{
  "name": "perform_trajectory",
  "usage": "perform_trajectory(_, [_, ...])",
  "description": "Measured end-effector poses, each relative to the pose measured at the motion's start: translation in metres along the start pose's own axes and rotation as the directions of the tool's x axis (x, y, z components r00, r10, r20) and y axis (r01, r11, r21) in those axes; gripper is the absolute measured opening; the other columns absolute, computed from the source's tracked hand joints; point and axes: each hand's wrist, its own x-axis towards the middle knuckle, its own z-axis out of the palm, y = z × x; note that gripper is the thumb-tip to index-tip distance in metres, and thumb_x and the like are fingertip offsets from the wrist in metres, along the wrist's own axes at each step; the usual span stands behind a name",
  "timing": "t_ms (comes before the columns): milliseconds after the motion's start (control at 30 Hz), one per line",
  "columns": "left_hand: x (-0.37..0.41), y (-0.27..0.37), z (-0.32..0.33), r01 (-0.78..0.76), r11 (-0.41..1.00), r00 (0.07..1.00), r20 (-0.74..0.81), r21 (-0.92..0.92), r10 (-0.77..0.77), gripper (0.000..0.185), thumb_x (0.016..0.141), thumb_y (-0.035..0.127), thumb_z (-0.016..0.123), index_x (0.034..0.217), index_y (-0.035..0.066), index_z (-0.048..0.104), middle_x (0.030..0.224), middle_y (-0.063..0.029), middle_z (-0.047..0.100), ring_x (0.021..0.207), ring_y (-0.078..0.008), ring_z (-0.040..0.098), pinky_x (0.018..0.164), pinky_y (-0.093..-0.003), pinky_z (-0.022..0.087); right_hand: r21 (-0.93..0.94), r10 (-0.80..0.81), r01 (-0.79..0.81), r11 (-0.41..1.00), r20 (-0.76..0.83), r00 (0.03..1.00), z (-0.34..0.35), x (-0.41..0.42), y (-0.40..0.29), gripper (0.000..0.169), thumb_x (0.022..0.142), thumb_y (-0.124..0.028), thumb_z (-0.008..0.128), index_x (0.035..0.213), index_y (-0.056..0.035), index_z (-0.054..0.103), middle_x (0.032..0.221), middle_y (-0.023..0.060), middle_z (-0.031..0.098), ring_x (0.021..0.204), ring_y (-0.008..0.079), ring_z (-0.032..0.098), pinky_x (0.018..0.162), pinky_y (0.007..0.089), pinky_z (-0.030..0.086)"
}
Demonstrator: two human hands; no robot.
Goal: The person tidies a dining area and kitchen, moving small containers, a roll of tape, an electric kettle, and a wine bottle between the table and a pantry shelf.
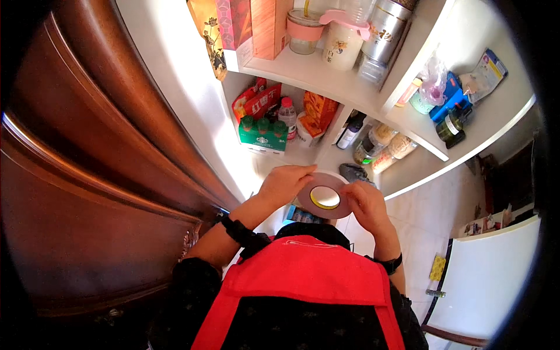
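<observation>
Between my two hands, in front of my chest, is a large flat roll of tape [306,201], greyish mauve on its face with a yellow inner ring. My left hand [286,183] holds its upper left edge between thumb and fingers. The fingers of my right hand [365,203] pinch the right edge of the roll. Both wrists wear black bands. A crumpled dark bag [353,171] lies on the low shelf just beyond the roll.
White shelves [306,72] ahead hold a green carton of bottles [262,139], food jars [383,135] and a white canister [343,46]. A dark brown wooden door [100,175] stands close on the left. At the lower right is a white cabinet [492,271].
</observation>
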Motion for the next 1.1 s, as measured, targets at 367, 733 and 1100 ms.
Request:
perform_trajectory(367, [-0.012,-0.008,-0.054,0.214,0.955,0.972,0.143,-0.205,-0.187,0.038,0.078,0.025,0.072,0.112,0.008,0.067,0.091,-0.0098,0.068,0.069,-0.0207,0.059,0.065,-0.0321,0.048,0.101,-0.112,0.111,0.989,0.008,0.994,0.013,0.018,-0.004,0.02,0.08,-0.003,0.056,0.098,-0.0083,0.06,0.093,0.0127,0.06,0.088,0.0345,0.059,0.076,0.04,0.048])
perform_trajectory(733, [-0.018,-0.029,-0.051,0.301,0.948,0.953,0.06,-0.102,-0.296,0.024,0.081,0.016,0.068,0.102,0.005,0.062,0.088,-0.0139,0.066,0.075,-0.0291,0.065,0.069,-0.0362,0.051,0.145,0.032,-0.04,0.989,0.061,0.998,0.032,0.016,0.003,0.04,0.082,-0.001,0.058,0.121,-0.0091,0.056,0.111,0.0146,0.06,0.102,0.033,0.058,0.087,0.0387,0.048])
perform_trajectory(1100, [0.015,-0.089,0.01,0.279,0.96,0.938,-0.213,-0.005,-0.274,0.019,0.079,0.012,0.065,0.094,0.003,0.057,0.088,-0.0166,0.061,0.081,-0.0373,0.061,0.069,-0.0451,0.049,0.198,0.404,-0.439,0.876,0.195,0.894,0.036,-0.041,0.032,0.045,0.085,-0.003,0.06,0.129,-0.0097,0.052,0.118,0.0131,0.061,0.099,0.0258,0.063,0.08,0.035,0.051])
